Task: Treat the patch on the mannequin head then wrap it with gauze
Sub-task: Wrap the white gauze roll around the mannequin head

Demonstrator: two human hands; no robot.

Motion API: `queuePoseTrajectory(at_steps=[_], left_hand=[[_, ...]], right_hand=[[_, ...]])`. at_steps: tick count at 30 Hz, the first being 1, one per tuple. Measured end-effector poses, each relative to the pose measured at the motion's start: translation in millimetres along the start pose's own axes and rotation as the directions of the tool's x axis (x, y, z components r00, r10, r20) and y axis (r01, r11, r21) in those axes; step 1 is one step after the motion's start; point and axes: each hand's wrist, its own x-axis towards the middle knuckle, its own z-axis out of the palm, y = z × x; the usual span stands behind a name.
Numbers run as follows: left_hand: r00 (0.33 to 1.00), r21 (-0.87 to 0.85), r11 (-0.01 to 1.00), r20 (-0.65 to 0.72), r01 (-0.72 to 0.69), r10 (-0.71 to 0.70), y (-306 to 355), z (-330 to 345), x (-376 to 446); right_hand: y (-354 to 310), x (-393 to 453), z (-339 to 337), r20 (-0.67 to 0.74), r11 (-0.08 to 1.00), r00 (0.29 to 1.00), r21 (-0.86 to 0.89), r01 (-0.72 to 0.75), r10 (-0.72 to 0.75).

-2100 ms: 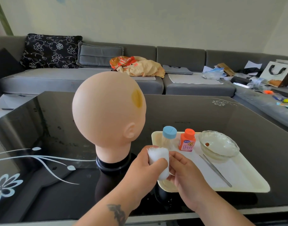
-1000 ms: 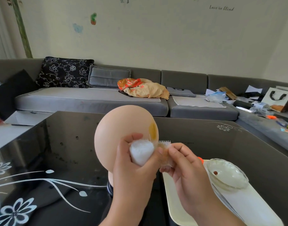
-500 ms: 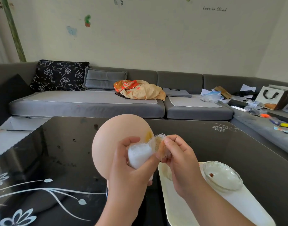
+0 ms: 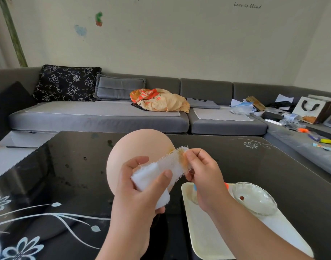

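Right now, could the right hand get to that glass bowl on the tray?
Probably yes, but not freely: the right hand is pinching the gauze end. The glass bowl sits open on the tray just beside that forearm, nothing between.

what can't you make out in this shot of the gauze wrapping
Head view only:
- Yellow patch on the mannequin head: mostly covered by the gauze strip.
- Bottles on the tray: hidden behind the right hand.
- Mannequin neck and stand: blocked by the left hand and gauze roll.
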Motion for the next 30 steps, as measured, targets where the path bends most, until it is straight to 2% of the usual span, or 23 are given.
queuePoseTrajectory(at_steps=[6,11,17,30], left_hand=[[0.999,0.104,0.994,-0.046,-0.014,0.019,-3,-8,5],[0.999,0.075,0.997,-0.033,0.004,-0.002,-4,-16,5],[0.997,0.142,0.989,-0.068,-0.031,0.041,-7,-27,8],[0.987,0.279,0.955,-0.093,-0.101,0.132,-15,-45,11]], right_hand=[[6,7,6,-0.065,0.999,0.997,-0.021,-0.039,0.038],[10,13,10,-0.132,0.996,0.989,-0.037,-0.078,0.072],[22,15,17,-0.108,0.997,0.992,-0.027,-0.07,0.066],[34,23,27,-0.146,0.999,0.989,-0.048,-0.024,0.017]])
